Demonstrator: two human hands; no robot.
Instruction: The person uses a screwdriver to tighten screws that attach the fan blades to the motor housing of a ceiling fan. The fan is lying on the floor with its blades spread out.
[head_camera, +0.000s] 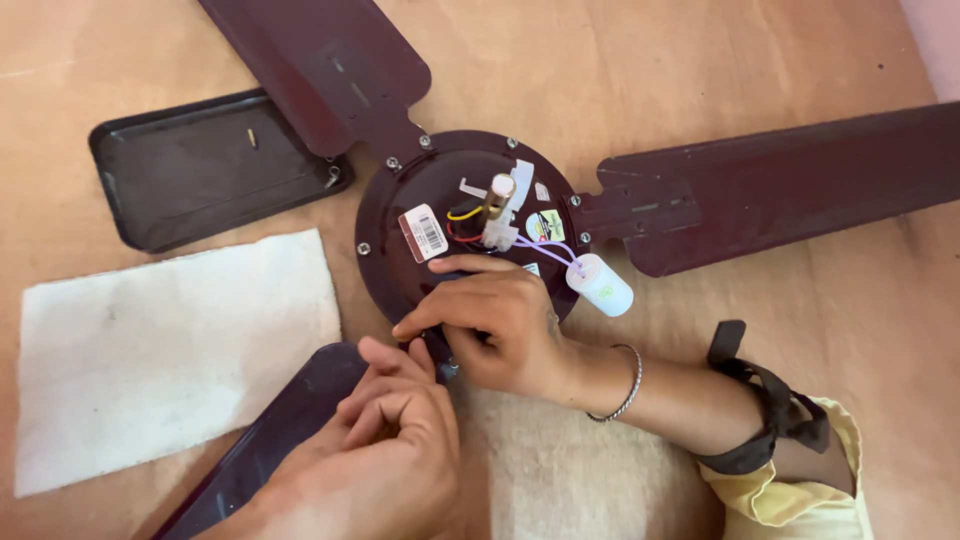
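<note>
A dark maroon ceiling fan lies on a wooden surface with its round motor housing (410, 190) facing up. Coloured wires, a white terminal block (500, 235) and a white cylindrical capacitor (600, 285) sit on the housing. My right hand (500, 330), with a metal bangle on the wrist, curls over the housing's near rim where the near blade (290, 420) joins. My left hand (390, 450) is just below it, touching, with its fingers pinched together. Whatever sits between those fingers is hidden. A dark bracket part (443, 358) shows between the two hands.
One blade (330, 70) reaches to the upper left and another (800, 175) to the right. A dark rectangular tray (200, 170) with a small screw (252, 138) lies at the left. A white cloth (170, 350) lies below the tray, and a beige mat (570, 480) under my arms.
</note>
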